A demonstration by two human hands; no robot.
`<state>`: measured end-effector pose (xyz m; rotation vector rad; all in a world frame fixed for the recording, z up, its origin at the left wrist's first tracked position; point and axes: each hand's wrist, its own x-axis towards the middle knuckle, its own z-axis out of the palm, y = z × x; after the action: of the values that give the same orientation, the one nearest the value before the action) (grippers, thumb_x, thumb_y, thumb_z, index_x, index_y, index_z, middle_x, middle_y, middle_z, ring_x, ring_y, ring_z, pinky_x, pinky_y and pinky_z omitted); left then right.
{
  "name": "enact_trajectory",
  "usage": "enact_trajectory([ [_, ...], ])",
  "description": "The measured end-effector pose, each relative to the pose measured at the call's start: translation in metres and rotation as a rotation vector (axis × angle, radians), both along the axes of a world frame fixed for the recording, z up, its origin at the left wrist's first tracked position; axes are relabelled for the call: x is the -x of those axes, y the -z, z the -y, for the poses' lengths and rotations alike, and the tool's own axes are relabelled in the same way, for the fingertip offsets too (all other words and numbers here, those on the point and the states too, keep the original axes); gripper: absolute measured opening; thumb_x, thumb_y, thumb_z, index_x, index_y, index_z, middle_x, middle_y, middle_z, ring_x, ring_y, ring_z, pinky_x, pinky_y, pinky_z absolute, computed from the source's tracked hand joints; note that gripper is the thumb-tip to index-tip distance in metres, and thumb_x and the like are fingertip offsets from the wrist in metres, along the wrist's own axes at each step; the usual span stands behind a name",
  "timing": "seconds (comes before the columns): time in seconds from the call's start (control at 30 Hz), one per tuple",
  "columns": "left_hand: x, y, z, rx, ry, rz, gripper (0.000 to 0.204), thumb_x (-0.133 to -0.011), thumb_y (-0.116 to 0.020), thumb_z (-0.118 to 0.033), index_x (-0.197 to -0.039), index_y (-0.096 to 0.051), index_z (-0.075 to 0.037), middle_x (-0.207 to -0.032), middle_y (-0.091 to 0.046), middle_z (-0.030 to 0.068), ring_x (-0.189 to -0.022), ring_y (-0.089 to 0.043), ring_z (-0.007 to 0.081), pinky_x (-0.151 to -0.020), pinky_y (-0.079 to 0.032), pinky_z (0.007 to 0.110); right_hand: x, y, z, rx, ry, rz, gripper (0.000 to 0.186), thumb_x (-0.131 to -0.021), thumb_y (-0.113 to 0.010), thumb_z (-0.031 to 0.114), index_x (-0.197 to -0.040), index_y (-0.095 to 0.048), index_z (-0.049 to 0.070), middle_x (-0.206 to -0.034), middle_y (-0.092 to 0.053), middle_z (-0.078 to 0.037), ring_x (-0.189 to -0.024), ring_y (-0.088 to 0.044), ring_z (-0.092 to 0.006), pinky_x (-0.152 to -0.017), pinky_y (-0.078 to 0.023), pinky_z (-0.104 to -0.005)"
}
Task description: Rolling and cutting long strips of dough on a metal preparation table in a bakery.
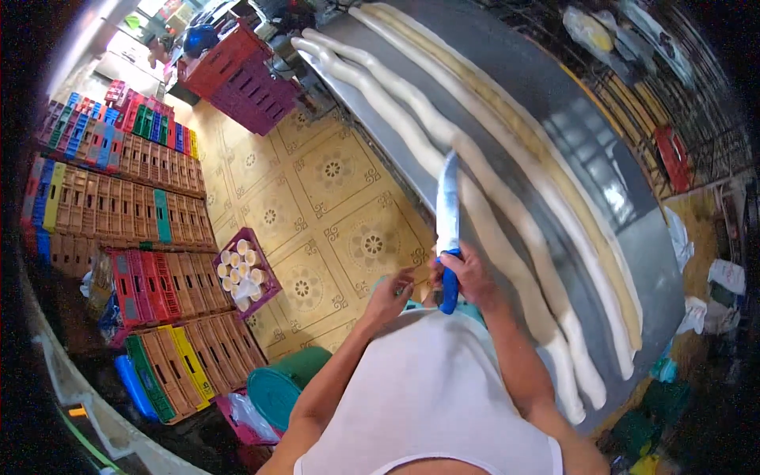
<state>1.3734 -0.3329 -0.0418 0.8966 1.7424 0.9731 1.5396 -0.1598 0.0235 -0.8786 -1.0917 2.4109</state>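
In the head view, the right hand (473, 277) is gripping the blue-handled knife (447, 210) at the table's near edge, its long axis running nearly upright and its tip pointing away from the person. Pale dough ropes (497, 247) are stretching lengthwise along the table (657, 273). The left hand (389, 294) is hanging empty, fingers loosely parted, fingertips blurring. The handle is partly hiding the right fingers.

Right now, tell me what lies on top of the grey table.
On the grey table lie long, pale dough ropes, running lengthwise. The tabletop directly beneath them is covered, and the knife hides part of one.
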Motion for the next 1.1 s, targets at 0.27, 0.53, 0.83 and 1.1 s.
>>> enact_trajectory([
  [0.27,0.072,0.016,-0.115,0.015,0.164,0.018,0.04,-0.104,-0.065,-0.01,-0.143,-0.058,-0.003,-0.111,-0.07,0.0074,-0.102,-0.067,0.0179,-0.091,-0.055,0.033,0.019,0.026,-0.11,-0.346,0.196,0.464,0.013,-0.107,-0.059,0.019,-0.107,-0.058,0.007,-0.084,-0.066,-0.006,-0.066,-0.064,-0.0129,-0.056,-0.054,-0.029],
  [0.53,0.311,0.071,-0.336,-0.287,-0.081,0.218,0.046,-0.107,-0.061,-0.01,-0.152,-0.051,-0.006,-0.121,-0.068,0.0059,-0.104,-0.063,0.0147,-0.094,-0.054,0.032,0.119,0.03,-0.227,-0.224,0.247,0.447,0.022,-0.107,-0.058,0.014,-0.126,-0.05,0.007,-0.084,-0.066,-0.006,-0.064,-0.063,-0.0127,-0.054,-0.054,-0.029],
  [0.83,0.614,0.084,-0.722,-0.396,-0.262,-0.507,0.072,-0.105,-0.065,-0.025,-0.164,-0.029,-0.008,-0.156,-0.047,0.0275,-0.14,-0.051,0.0374,-0.114,-0.045,0.046,0.345,0.019,-0.444,-0.845,-0.121,0.942,0.072,-0.101,-0.052,0.005,-0.168,-0.027,0.013,-0.151,-0.054,-0.03,-0.128,-0.061,-0.0474,-0.107,-0.05,-0.0496],
  [1.1,0.703,0.132,-0.87,-0.221,-0.303,-1.105,0.074,-0.103,-0.054,-0.056,-0.165,-0.037,-0.019,-0.167,-0.036,0.0242,-0.154,-0.034,0.0414,-0.127,-0.024,0.054,0.552,0.066,-0.66,-1.34,-0.292,0.959,0.073,-0.102,-0.056,0.013,-0.168,-0.028,0.024,-0.09,-0.07,-0.03,-0.083,-0.069,-0.0503,-0.076,-0.055,-0.0587],
])
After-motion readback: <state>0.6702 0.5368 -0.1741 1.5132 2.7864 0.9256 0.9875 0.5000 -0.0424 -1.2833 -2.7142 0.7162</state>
